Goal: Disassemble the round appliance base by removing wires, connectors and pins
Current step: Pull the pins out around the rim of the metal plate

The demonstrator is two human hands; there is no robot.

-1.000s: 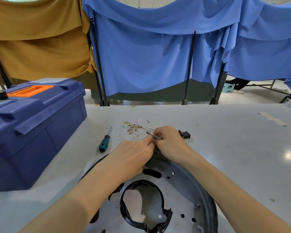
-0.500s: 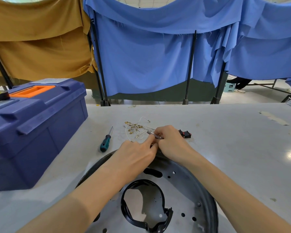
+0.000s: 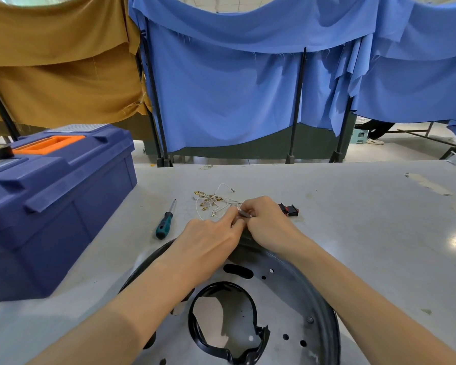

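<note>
The base point(image 3: 282, 299) lay on the counter point(image 3: 353, 233) at the near edge, under both forearms. Its plate showed open holes, one screw point(image 3: 310, 320) and a black ring point(image 3: 192, 318) at the centre; no wiring was visible on it. On this evidence most of the strip-down was done, and work remained at the far rim, which the hands covered.

The left hand point(image 3: 208, 241) and right hand point(image 3: 269, 225) met there, touching, fingers curled. The right hand pinched a thin metal piece point(image 3: 244, 213); whether it was a pin or a tool could not be told. The left fingertips reached the same spot, and what they held was hidden.

Just beyond lay loose wires point(image 3: 213, 202) with brass terminals, a switch point(image 3: 288, 209) to the right and a screwdriver point(image 3: 165, 223) to the left. A toolbox point(image 3: 50, 201) stood closed at far left.
</note>
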